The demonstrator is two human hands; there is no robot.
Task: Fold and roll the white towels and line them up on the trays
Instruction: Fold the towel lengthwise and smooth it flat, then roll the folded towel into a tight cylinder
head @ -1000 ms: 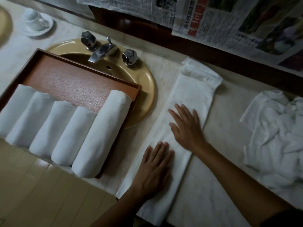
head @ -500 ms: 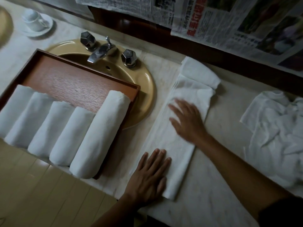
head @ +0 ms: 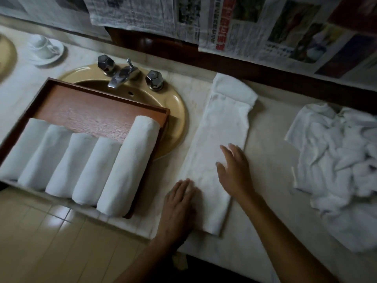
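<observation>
**Desk:** What did the room look like?

**Photographer:** A pale marble counter [head: 271, 160] ran beneath a wall hung with newspaper sheets [head: 255, 27]. A mustard basin [head: 175, 111] with a chrome tap [head: 120, 75] was set into it. A white cup [head: 43, 48] on a saucer stood at far left, and cream floor tiles [head: 51, 242] showed below the edge.

**Desk:** What had changed from a second before?

**Photographer:** The folded towel [head: 220, 127], a long strip right of the basin, had hung over the counter's near edge; now it lay wholly on the stone. The right hand [head: 234, 170] had slid back from mid-strip towards the near end. Both hands were flat, fingers straight, gripping nothing. The left hand [head: 179, 203] pressed the strip's near left corner, and the right, blurred, lay at its right edge.

**Desk:** And the trays?

**Photographer:** One wooden tray [head: 87, 107] sat partly over the basin. It held five rolled towels [head: 81, 166] side by side and touching along its near side, the rightmost the fattest. A heap of unfolded white towels [head: 336, 156] lay loose at far right, well apart from the strip.
</observation>
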